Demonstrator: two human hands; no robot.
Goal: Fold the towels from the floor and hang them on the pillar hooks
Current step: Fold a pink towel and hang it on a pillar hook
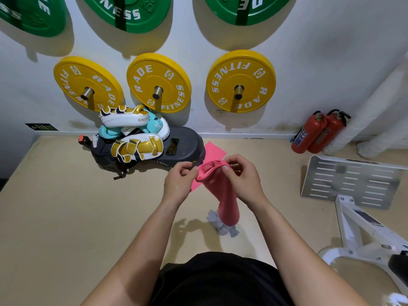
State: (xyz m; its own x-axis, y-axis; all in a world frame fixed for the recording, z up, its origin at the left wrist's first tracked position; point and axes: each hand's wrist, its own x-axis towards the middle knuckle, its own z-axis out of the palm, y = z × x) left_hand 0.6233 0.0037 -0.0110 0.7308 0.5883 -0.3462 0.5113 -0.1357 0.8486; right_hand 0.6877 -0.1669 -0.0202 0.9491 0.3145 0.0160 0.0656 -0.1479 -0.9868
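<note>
- Above the floor (66,206), three towels: one held pink towel (220,195), one flat pink towel (215,151) and one grey towel (221,229) below.
- My right hand (242,180) pinches the held one's top edge; my left hand (180,182) curls beside it, grip unclear.

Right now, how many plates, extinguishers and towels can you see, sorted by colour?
Yellow plates: 3
Green plates: 3
Red extinguishers: 2
Pink towels: 2
Grey towel: 1
Total: 11
</note>
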